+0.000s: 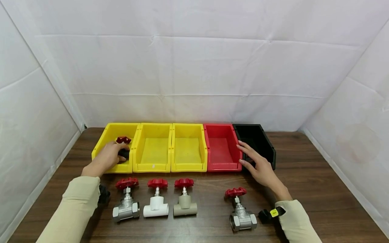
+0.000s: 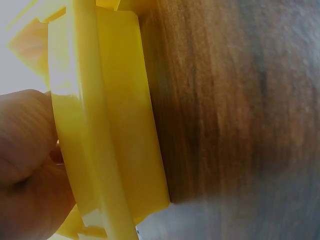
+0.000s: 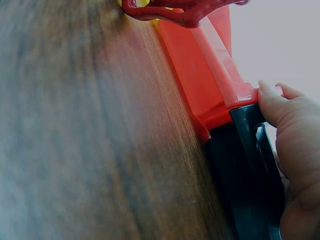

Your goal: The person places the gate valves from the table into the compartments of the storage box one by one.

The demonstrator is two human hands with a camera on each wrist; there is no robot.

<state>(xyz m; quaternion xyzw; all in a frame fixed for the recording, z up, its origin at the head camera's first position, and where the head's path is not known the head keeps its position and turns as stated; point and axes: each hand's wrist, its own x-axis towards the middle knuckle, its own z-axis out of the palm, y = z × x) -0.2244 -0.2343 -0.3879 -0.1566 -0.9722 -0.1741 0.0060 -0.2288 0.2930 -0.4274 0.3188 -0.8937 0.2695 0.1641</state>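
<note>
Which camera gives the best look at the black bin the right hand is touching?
The head view: it shows the whole black bin beside the red bin, with the right hand at its front. The right wrist view shows only its front edge; the left wrist view shows none.

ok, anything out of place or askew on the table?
Mostly tidy: five bins sit flush in a row. One steel valve with a red handwheel stands apart from the row of three valves, nearer the right hand. No spills or damage visible.

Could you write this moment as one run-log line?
left hand: holds black valve in yellow bin | right hand: rests on black bin
</note>
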